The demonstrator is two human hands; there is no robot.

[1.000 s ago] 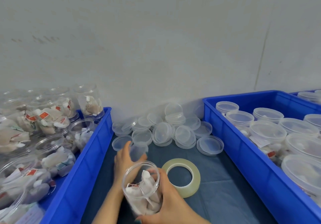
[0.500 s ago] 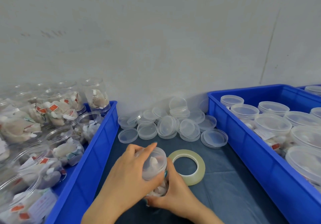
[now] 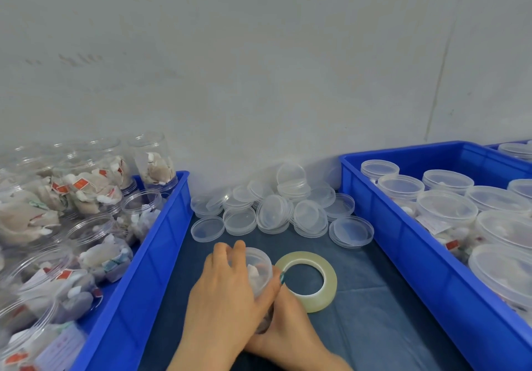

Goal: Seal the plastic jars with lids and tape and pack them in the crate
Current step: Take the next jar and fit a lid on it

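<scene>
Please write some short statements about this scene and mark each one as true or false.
1. The left hand grips the lid on top of the jar. True.
2. The right hand holds the tape roll. False: it holds the jar; the tape roll lies flat beside it.
3. The packed jars in the right crate have lids on. True.
4. All jars in the left crate are closed. False: many are open jars, without lids.
</scene>
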